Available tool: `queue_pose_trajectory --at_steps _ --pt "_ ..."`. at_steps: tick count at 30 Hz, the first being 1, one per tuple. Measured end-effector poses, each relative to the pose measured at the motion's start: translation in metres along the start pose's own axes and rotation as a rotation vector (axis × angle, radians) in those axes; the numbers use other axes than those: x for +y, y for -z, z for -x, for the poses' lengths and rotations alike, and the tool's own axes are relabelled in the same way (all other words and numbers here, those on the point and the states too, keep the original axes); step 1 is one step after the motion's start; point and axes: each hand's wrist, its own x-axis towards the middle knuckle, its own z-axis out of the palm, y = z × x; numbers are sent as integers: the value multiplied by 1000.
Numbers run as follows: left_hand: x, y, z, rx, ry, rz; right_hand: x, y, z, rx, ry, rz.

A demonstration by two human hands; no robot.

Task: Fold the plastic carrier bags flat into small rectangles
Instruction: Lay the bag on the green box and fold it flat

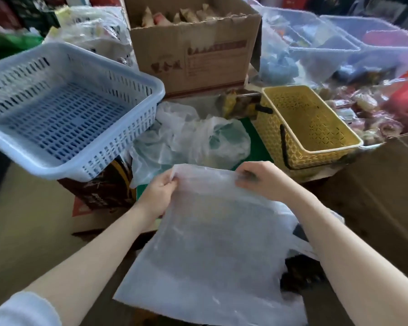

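Left hand (pixel 159 196) pinching bag (pixel 212 243) top corner; right hand (pixel 264 180) gripping opposite corner; forearms extended.

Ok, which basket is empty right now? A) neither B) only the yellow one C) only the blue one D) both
D: the blue basket and the yellow basket both show bare slotted floors, while the loose bags lie between them.

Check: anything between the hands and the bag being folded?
Nothing visible. The left hand and the right hand already pinch the far corners of the translucent bag, one each. The loose bags lie beyond it, between the blue basket and yellow basket.
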Motion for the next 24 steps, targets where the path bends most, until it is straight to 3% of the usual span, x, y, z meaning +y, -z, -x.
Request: queue_pose_trajectory --at_steps 3,5,7,9,12,14,16,19,21,24 --pt "-53 41 -23 182 165 -252 10 -47 -47 -25 -137 111" --pt "-81 62 -39 254 227 -467 11 -77 -75 -37 -124 206" --pt "-96 71 -51 318 170 -692 9 -103 -104 -48 -83 270" --pt "-107 71 -60 367 -55 -947 5 -122 -130 -63 -70 325" --pt "-132 61 -72 206 -312 -1206 3 -141 -154 -105 -103 336" --pt "-147 56 -78 50 -312 -1280 2 -150 -155 -48 -143 326" --pt "-156 54 -84 -33 -271 -1290 0 -159 -141 156 -136 450" --pt "-155 54 -90 -96 -226 -1270 -2 -179 -118 331 123 526" --pt "-154 55 -90 -88 -246 -1301 2 -188 -115 173 266 459" --pt "-151 57 -88 -70 -315 -1300 9 -184 -129 -99 162 428"
